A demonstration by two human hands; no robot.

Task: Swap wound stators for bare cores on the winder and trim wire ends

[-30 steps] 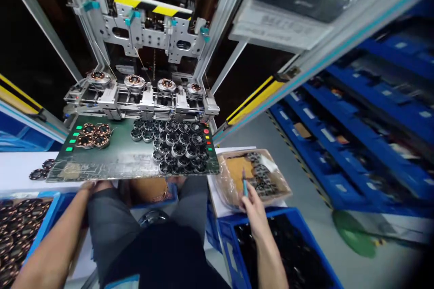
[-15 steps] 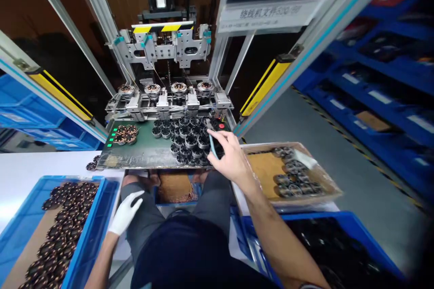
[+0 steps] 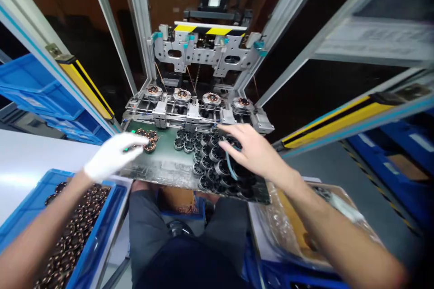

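Note:
My left hand (image 3: 117, 155), in a white glove, reaches over the left of the green work plate (image 3: 166, 169). Its thumb and fingers are apart, at the edge of a small group of copper-wound stators (image 3: 149, 144); I see nothing held. My bare right hand (image 3: 252, 151) is above the right of the plate, index finger stretched toward the fixture. A hand tool with a curved light-blue handle (image 3: 231, 167) hangs from its grip; the tool's head is hidden. Beneath and beside it stand several rows of black, unwound stator cores (image 3: 206, 162).
Behind the plate, a winding machine fixture (image 3: 193, 117) carries several stators, with a metal head (image 3: 206, 51) above. A blue bin (image 3: 113, 216) of wound stators is at left. A plastic-lined carton (image 3: 288, 230) lies at right. Yellow light-curtain posts (image 3: 86, 87) flank the machine.
My left hand has risen from my thigh to the copper-wound stators. My right hand has moved toward the fixture, the tool still with it. The view has turned, shifting the machine rightward.

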